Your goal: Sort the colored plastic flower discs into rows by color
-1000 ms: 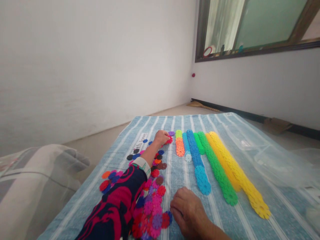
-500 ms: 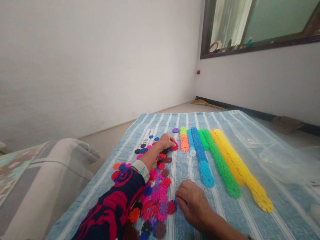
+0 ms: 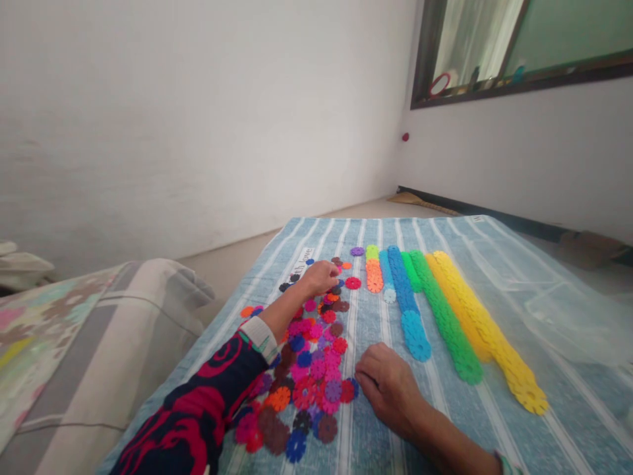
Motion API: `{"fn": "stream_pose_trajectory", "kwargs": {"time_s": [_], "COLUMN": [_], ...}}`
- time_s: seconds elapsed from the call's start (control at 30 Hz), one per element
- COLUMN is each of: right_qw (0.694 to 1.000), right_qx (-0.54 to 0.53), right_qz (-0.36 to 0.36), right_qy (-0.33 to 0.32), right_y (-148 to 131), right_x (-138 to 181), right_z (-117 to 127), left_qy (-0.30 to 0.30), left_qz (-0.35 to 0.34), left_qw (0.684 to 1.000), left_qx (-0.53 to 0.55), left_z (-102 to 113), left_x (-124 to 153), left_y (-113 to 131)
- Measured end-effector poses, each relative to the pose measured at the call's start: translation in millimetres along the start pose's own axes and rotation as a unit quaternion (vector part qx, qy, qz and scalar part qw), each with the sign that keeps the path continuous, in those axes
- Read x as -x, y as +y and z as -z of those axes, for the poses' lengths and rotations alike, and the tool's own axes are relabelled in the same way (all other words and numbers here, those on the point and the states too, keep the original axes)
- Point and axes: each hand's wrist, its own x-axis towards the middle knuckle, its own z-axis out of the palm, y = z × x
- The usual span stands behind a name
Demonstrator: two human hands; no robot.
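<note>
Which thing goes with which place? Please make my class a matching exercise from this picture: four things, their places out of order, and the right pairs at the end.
Things
1. Left hand
2. Right hand
3. Long yellow row
4. Lone red disc

Places
A. Right of the long green row
B. Over the far part of the loose pile
C. Just left of the orange row
D. Just right of the near part of the loose pile

Right pairs
1-B
2-D
3-A
4-C
</note>
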Motion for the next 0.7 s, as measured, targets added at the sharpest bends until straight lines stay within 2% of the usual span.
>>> {"fn": "stream_pose_trajectory", "kwargs": {"time_s": [0.23,0.33,0.43,0.53,0.6,0.7], "right_qw": [1.000,1.000,1.000,1.000,1.000,1.000], "right_qx": [-0.013,-0.014,-0.013,-0.014,-0.014,-0.013], "right_qz": [0.007,0.008,0.008,0.003,0.001,0.006], "right_qy": [0.000,-0.002,-0.005,-0.013,-0.019,-0.020], "right_y": [0.4,2.1,3.0,2.8,2.3,1.3], "right_x": [1.6,3.3,5.0,6.0,6.1,5.8], "right_z": [2.9,2.8,3.4,4.8,5.9,7.4], "left_qy": [-0.081,-0.104,-0.139,-0.189,-0.192,-0.159], "left_qz": [-0.020,-0.002,0.032,0.031,0.022,0.009], "left_qw": [0.996,0.994,0.989,0.980,0.980,0.987], "left_qx": [0.005,0.027,0.044,0.062,0.058,0.024], "left_z": [18.1,23.4,23.5,18.0,12.7,4.6], "left_x": [78.2,115.1,148.9,175.5,188.0,199.4], "left_y": [-23.6,-27.9,-29.0,-25.4,-18.7,-3.1]}}
